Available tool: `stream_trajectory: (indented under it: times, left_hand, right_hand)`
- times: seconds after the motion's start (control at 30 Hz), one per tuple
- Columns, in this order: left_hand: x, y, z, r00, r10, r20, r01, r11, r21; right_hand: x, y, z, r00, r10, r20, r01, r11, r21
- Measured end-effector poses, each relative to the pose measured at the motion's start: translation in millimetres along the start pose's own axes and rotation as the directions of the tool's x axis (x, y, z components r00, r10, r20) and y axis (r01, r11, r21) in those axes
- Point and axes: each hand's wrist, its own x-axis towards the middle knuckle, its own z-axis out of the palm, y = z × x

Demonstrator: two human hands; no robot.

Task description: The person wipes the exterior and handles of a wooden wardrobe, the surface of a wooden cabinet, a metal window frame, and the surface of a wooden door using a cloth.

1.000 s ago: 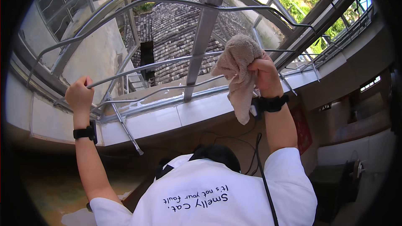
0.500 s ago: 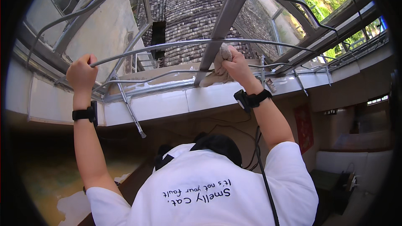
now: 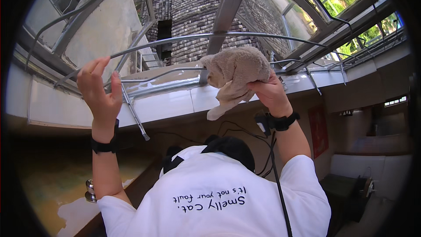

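A beige, fuzzy cloth (image 3: 240, 71) is gripped in my right hand (image 3: 272, 93), its folds bunched and one end dangling over the white sill. The cloth is in front of the grey upright window post (image 3: 223, 13) and hides part of it. My left hand (image 3: 101, 88) is raised with fingers apart and holds nothing. It is close to the curved metal bar (image 3: 175, 38) of the window grille; whether the fingers touch the bar I cannot tell.
A white tiled sill (image 3: 171, 105) runs below the grille, with a metal stay (image 3: 136, 114) jutting from it. Beyond the window lies a tiled roof (image 3: 195, 13). A black cable (image 3: 277, 184) hangs along my right side. A metal object (image 3: 90, 191) is near my left elbow.
My left hand has let go of the grille bar and opened. My right hand has drawn the cloth away from the post, toward me and right, and the cloth has spread out.
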Motion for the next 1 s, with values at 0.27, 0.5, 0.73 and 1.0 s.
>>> stream_trajectory:
  times: [0.27, 0.5, 0.73, 1.0]
  left_hand:
    - [-5, 124, 63, 0.794, 0.069, 0.603, 0.605, -0.168, -0.778]
    - [-8, 106, 70, 0.691, -0.104, 0.715, 0.478, -0.677, -0.560]
    - [-31, 91, 69, 0.311, 0.368, 0.876, 0.904, -0.400, -0.153]
    - [-23, 85, 77, 0.482, -0.032, 0.875, 0.405, -0.878, -0.255]
  right_hand:
    - [-9, -10, 51, 0.985, -0.138, 0.106, 0.150, 0.982, -0.114]
    - [-3, -9, 57, 0.962, -0.245, 0.120, 0.272, 0.814, -0.513]
    - [5, 0, 47, 0.993, -0.114, 0.010, 0.113, 0.956, -0.270]
    - [21, -31, 7, 0.899, -0.365, -0.242, 0.078, 0.676, -0.733]
